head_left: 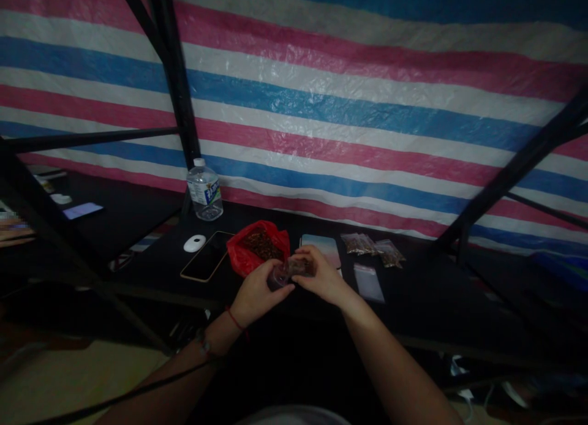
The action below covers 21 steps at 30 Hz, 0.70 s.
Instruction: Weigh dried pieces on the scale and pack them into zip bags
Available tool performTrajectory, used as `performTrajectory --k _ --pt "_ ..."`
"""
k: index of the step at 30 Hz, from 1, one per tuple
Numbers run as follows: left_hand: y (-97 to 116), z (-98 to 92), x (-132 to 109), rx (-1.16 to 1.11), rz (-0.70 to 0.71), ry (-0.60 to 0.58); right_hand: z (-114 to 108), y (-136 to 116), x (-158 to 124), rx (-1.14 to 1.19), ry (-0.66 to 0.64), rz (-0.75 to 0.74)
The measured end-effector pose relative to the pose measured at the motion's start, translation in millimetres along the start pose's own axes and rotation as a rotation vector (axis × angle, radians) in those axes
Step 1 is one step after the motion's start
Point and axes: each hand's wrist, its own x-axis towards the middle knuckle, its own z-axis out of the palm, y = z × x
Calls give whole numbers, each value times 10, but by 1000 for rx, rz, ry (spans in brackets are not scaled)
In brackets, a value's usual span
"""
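Note:
My left hand (258, 290) and my right hand (321, 277) meet over the front of a black table (427, 302), both pinching a small clear plastic bag (288, 270) between their fingers. Just behind them lies an open red plastic bag (239, 256) holding brown dried bits. An empty clear zip bag (369, 282) lies flat to the right of my right hand. Further back right sit small filled bags (373, 246) of the same brown stuff.
A dark phone (206, 255) and a white oval object (195, 243) lie left of the red bag. A lit phone (323, 246) lies behind my hands. A water bottle (204, 190) stands by a black post (177, 76). A striped tarp (349, 106) hangs behind.

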Motion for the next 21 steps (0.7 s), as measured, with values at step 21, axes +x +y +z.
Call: performTrajectory --k 21 --pt "-154 -347 126 -150 -53 302 18 -83 170 -159 37 -71"
